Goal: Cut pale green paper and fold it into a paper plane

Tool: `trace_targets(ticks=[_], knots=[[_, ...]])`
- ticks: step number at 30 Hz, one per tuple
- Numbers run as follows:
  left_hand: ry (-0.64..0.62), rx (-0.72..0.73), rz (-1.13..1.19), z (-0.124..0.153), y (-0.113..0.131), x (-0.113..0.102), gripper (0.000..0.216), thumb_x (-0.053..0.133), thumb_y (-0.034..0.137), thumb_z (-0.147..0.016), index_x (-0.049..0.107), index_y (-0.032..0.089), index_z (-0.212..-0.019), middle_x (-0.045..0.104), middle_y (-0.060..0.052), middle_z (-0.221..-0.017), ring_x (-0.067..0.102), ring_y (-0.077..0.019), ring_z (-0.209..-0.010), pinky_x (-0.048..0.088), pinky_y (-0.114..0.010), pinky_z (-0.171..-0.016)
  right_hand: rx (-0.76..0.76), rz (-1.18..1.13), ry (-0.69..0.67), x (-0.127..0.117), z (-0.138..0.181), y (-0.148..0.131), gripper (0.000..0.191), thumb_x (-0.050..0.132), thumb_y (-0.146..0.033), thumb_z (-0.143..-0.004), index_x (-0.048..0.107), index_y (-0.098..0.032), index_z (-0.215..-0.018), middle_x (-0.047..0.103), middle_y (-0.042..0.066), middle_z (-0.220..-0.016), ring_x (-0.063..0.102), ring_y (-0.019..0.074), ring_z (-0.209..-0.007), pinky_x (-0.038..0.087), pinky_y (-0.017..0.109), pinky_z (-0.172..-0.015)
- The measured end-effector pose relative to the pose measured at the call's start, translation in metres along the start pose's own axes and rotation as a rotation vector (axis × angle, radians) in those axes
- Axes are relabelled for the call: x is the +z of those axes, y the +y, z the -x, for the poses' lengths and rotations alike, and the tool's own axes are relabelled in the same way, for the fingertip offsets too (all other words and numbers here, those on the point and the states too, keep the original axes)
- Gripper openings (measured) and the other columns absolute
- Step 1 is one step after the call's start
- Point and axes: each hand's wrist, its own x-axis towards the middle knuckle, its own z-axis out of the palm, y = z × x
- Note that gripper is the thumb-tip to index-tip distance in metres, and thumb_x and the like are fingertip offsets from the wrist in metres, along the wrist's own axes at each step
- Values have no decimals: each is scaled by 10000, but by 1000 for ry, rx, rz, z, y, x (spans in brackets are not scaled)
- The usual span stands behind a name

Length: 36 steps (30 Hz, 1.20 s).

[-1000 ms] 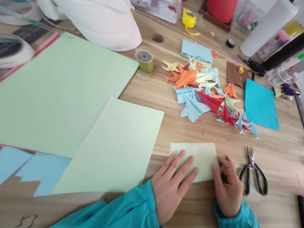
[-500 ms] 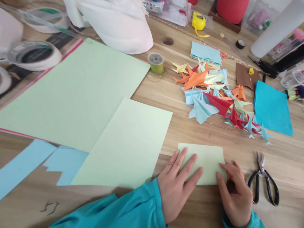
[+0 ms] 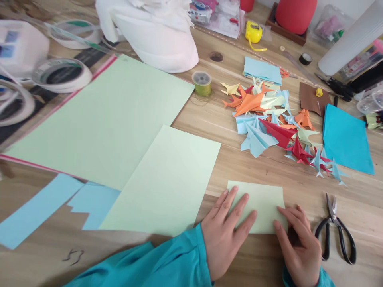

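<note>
A small pale green sheet of paper [image 3: 263, 203] lies on the wooden table in front of me. My left hand [image 3: 229, 235] rests flat on its left part, fingers spread. At the sheet's lower right edge is my right hand [image 3: 301, 241], thumb and forefinger close together on the paper, the other fingers curled. Left of the hands, a larger pale green sheet [image 3: 167, 179] partly covers an even bigger pale green stack [image 3: 104, 119] with a pink edge. Black-handled pliers [image 3: 334, 229] lie just right of my right hand.
Several folded paper planes and stars [image 3: 254, 107] are heaped beyond the hands. A thread spool [image 3: 202, 83], light blue paper [image 3: 263, 71], a bright blue sheet [image 3: 347, 137] and a yellow tape measure [image 3: 253, 32] lie farther off. Tape rolls [image 3: 62, 75] and blue offcuts [image 3: 38, 211] are at left.
The whole view has shifted slightly, so things appear a little farther right. Both hands keep nearly the same place on the small sheet.
</note>
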Motion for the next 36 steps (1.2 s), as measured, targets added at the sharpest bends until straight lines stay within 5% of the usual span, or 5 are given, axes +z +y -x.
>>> trace_targets(ticks=[36], knots=[[-9, -41, -39, -1, 1, -2, 321, 521, 106, -848, 574, 162, -1160, 460, -178, -1368, 272, -385, -1347, 423, -594, -976, -20, 57, 16, 4, -1, -1, 253, 631, -291, -808, 654, -173, -1030, 641, 73, -898, 580, 228, -889, 383, 546, -985]])
